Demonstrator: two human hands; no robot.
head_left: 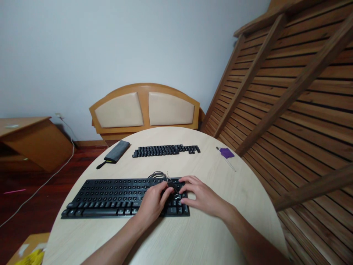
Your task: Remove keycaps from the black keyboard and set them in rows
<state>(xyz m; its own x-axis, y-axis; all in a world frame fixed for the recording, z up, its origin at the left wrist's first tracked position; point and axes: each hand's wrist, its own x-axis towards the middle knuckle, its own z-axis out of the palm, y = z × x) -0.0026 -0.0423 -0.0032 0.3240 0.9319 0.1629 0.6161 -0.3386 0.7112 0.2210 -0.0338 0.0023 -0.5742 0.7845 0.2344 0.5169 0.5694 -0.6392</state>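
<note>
A black keyboard (110, 195) lies across the round table (220, 228), with many of its keycaps off. My left hand (153, 202) rests on its right part, fingers closed in a pinch on a small wire keycap puller (173, 186). My right hand (202, 197) lies at the keyboard's right end, its fingers curled over the edge and steadying it. The removed keycaps (165, 150) sit in neat rows farther back on the table. The keyboard's cable (157, 175) loops just behind my hands.
A grey pouch (116, 152) lies at the table's far left edge. A small purple tool (226, 152) rests at the far right. A wooden headboard (146, 108) and a slatted bed frame (289, 99) lean against the wall. A wooden cabinet (30, 141) stands at left.
</note>
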